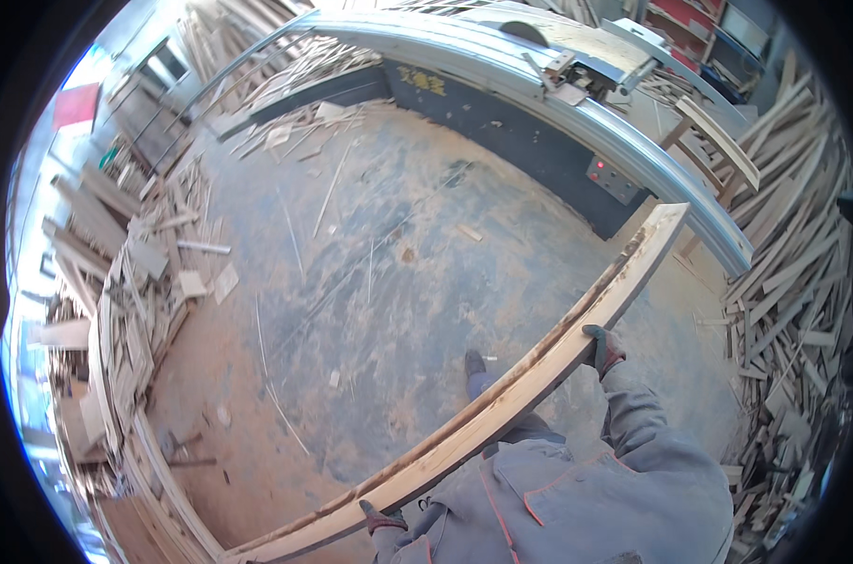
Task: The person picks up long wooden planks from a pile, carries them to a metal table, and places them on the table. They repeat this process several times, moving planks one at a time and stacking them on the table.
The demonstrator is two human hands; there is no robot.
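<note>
A long, pale wooden plank (pixel 502 412) with a dark, bark-like strip along one edge lies slantwise across the front of my body. My right hand (pixel 603 348), in a dark glove, grips it from the near side, towards its far right end. Lower down and to the left, my left hand (pixel 382 519), gloved as well, is closed on the near edge of the same plank. The fingers of both hands are partly hidden by the wood. The plank's far end reaches close to the saw's metal rail (pixel 633 141).
A panel saw with a dark base (pixel 502 117) and a red-lit control panel (pixel 613 180) spans the back. Scrap wood (pixel 149 273) is heaped on the left, more offcuts (pixel 793 310) on the right. Thin strips litter the dusty floor (pixel 351 254). A wooden stand (pixel 718 141) is beside the rail.
</note>
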